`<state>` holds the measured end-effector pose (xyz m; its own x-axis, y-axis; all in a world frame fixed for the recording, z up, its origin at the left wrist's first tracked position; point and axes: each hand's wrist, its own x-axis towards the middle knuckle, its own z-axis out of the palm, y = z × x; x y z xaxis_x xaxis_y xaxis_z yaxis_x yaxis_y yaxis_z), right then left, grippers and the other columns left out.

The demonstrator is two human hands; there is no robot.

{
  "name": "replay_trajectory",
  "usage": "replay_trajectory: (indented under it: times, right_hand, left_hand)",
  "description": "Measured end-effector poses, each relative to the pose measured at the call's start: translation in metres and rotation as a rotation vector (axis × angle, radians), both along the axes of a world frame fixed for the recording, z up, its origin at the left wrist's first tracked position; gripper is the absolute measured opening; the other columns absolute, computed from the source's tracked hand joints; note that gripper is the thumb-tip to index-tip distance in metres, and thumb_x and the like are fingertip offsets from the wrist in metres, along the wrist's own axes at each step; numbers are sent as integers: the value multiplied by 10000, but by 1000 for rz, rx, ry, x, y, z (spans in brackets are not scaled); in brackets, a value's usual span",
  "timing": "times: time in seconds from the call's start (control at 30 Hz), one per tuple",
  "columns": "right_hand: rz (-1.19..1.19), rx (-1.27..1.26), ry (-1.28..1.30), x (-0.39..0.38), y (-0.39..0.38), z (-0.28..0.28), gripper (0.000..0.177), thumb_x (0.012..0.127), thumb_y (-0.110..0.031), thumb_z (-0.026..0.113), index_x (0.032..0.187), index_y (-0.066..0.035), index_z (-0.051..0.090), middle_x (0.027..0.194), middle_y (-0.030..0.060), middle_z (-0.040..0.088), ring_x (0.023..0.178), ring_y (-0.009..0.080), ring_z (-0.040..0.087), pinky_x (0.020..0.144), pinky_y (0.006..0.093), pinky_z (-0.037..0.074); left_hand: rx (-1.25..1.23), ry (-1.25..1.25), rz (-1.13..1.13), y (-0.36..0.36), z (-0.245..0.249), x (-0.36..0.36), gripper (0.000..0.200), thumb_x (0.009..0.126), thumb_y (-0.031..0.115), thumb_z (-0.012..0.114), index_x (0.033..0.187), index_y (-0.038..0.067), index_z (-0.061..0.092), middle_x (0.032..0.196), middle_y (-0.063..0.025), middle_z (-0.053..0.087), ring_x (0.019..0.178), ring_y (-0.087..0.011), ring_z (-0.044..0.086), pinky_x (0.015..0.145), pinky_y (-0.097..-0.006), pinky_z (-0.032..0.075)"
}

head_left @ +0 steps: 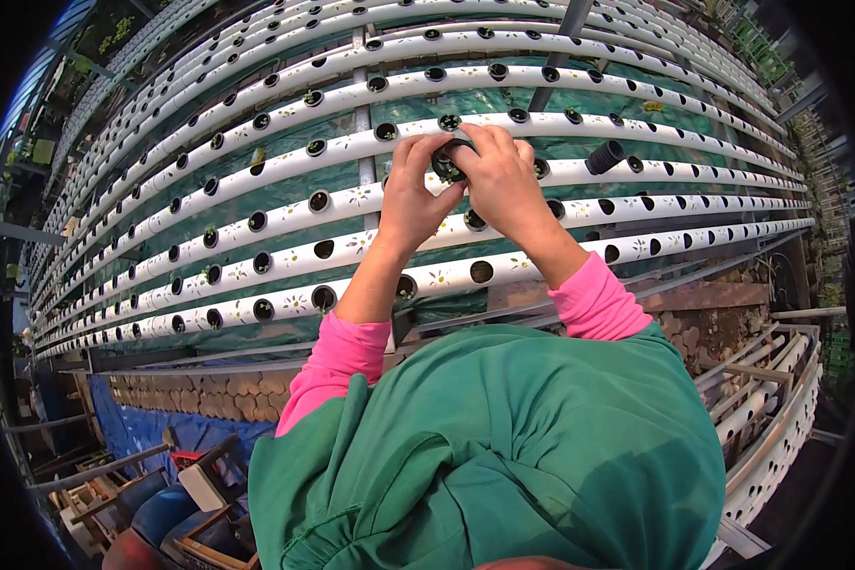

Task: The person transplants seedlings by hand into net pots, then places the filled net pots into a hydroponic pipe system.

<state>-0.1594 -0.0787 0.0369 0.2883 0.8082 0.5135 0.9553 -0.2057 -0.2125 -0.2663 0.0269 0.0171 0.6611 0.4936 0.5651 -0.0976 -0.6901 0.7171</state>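
Both of my hands are closed around a small black net pot with green seedling leaves in it. My left hand grips its left side, while the fingers of my right hand curl over its right side and rim. The pot is held over a white pipe; whether it touches the hole beneath is hidden. Just beyond my fingertips, another potted seedling sits in the adjacent pipe. To the right of my right hand, a stack of black net pots leans tilted on the pipe.
Long white pipes with round holes run across in rows, many holding pots and seedlings. Green sheeting lies below them. A metal post rises at the back. Stacked pipes stand at right; wooden frames and blue barrels sit lower left.
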Motion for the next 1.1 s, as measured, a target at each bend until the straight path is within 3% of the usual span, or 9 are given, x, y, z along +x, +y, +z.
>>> replay_trajectory:
  times: [0.33, 0.4, 0.43, 0.53, 0.57, 0.63, 0.83, 0.97, 1.1]
  right_hand:
    - [-15, -44, -5, -1, -2, -2, 264, 760, -59, 592, 1005, -135, 658, 1214, 80, 562, 1116, 256, 510, 852, 476, 385]
    - [86, 97, 117, 2, -3, 5, 331, 759, -9, 563, 1050, -131, 663, 1166, 97, 598, 1084, 281, 542, 858, 437, 417]
    - [86, 98, 117, 4, -3, 9, 331, 759, -9, 563, 1050, -131, 663, 1166, 97, 598, 1084, 281, 542, 858, 437, 417]
    - [204, 317, 418, 18, -1, 10, 370, 773, 34, 507, 1099, -63, 651, 1098, 132, 633, 992, 298, 598, 842, 333, 486]
    - [202, 320, 417, 20, 0, 3, 370, 773, 34, 507, 1099, -63, 651, 1098, 132, 633, 992, 298, 598, 842, 333, 486]
    - [130, 317, 908, 24, 3, -13, 300, 811, -43, 570, 1101, -36, 644, 1052, 126, 644, 927, 225, 621, 801, 316, 499]
    - [158, 119, 1174, 25, 6, -35, 289, 830, -150, 643, 1093, -29, 644, 1012, 118, 650, 862, 151, 617, 770, 295, 503]
    - [119, 140, 1015, 17, 11, -35, 259, 806, -133, 651, 1042, -27, 647, 996, 109, 652, 849, 193, 629, 771, 317, 505]
    - [96, 186, 551, 22, 13, -41, 228, 759, -99, 665, 979, -47, 640, 974, 112, 641, 891, 269, 613, 790, 375, 496]
  left_hand:
    - [-120, 7, -55, 3, -10, 1, 573, 659, 33, 745, 1192, 73, 538, 1113, -106, 519, 984, -221, 586, 854, -328, 507]
    - [-393, -90, -162, 5, -13, 4, 565, 711, 16, 732, 1223, 57, 498, 1118, -88, 520, 1004, -185, 593, 866, -313, 516]
    - [-392, -91, -162, 7, -12, 4, 565, 711, 16, 732, 1223, 57, 498, 1118, -88, 520, 1004, -185, 593, 866, -313, 516]
    - [-853, -129, -278, 17, -8, 0, 533, 793, -7, 674, 1264, 51, 431, 1144, -91, 537, 1004, -184, 594, 913, -336, 501]
    - [-852, -128, -280, 18, -8, -1, 533, 793, -7, 674, 1264, 51, 431, 1144, -91, 537, 1004, -184, 594, 913, -336, 501]
    - [-1179, -195, -322, 21, -6, -3, 487, 840, 41, 626, 1274, 56, 405, 1134, -109, 551, 990, -220, 611, 901, -365, 515]
    - [-1361, -242, -340, 28, -11, -4, 432, 882, 145, 603, 1260, 63, 409, 1109, -136, 570, 934, -258, 616, 883, -398, 527]
    - [-1405, -221, -326, 27, -11, -3, 438, 873, 142, 620, 1248, 57, 411, 1106, -151, 561, 916, -254, 608, 863, -388, 540]
    - [-1395, -191, -315, 28, -12, -1, 443, 870, 133, 623, 1249, 53, 408, 1108, -157, 563, 918, -250, 607, 862, -390, 541]
